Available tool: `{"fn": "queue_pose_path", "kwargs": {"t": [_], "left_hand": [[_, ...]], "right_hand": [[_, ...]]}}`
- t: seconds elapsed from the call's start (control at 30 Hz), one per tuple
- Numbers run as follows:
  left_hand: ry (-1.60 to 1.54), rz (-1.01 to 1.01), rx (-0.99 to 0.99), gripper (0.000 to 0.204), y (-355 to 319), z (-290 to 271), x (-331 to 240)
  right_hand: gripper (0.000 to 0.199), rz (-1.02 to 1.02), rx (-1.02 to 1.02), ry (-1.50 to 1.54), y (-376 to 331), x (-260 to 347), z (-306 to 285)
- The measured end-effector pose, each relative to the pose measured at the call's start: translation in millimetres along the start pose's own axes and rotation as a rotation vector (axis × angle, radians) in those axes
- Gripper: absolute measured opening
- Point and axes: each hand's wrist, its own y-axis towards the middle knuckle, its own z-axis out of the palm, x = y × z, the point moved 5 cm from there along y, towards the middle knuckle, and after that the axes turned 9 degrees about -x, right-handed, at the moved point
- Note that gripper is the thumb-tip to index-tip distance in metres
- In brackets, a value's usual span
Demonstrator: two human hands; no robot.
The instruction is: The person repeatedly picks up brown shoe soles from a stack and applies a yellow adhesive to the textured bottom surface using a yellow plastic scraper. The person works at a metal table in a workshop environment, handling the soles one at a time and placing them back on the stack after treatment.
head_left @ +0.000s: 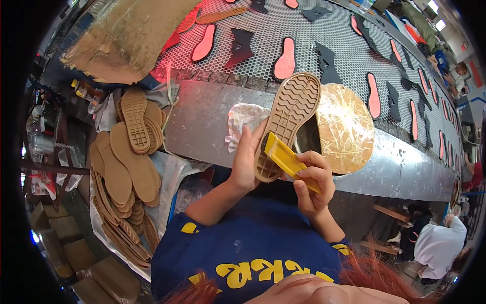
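Your left hand (245, 159) grips a tan sole (294, 104) above the counter (202, 116)'s near edge; your right hand (318, 186) clamps a yellow tool (287, 161) over its tread. Beside them, a tape-covered disc (349, 126) adjoins a dark opening (308, 138), contents unclear. Leftward, more soles (127, 167) heap on plastic sheeting (173, 171).

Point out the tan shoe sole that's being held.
The tan sole in the left hand, its tread partly behind the yellow tool; the piled soles on the left are in neither hand.
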Motion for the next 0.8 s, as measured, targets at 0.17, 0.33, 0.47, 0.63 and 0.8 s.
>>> {"fn": "queue_pose_path", "kwargs": {"t": [0.17, 0.33, 0.47, 0.63, 0.8], "left_hand": [[0.001, -0.003, -0.022, 0.079, 6, -4, 3], [-0.001, -0.054, -0.033, 0.079, 6, 5, 4], [-0.036, -0.118, -0.031, 0.080, 4, 10, 4], [-0.070, -0.229, 0.032, 0.083, 1, 10, 7], [-0.147, -0.320, -0.043, 0.081, -2, 15, 8]], "right_hand": [[0.022, -0.027, 0.085, 0.038, 1, 11, -4], [0.022, -0.028, 0.155, 0.019, 6, 22, -11], [0.019, -0.006, 0.154, 0.156, 6, 17, -16], [0.014, 0.090, 0.155, 0.367, 5, 3, -25], [0.014, 0.200, 0.184, 0.562, 10, -13, -30]]}}
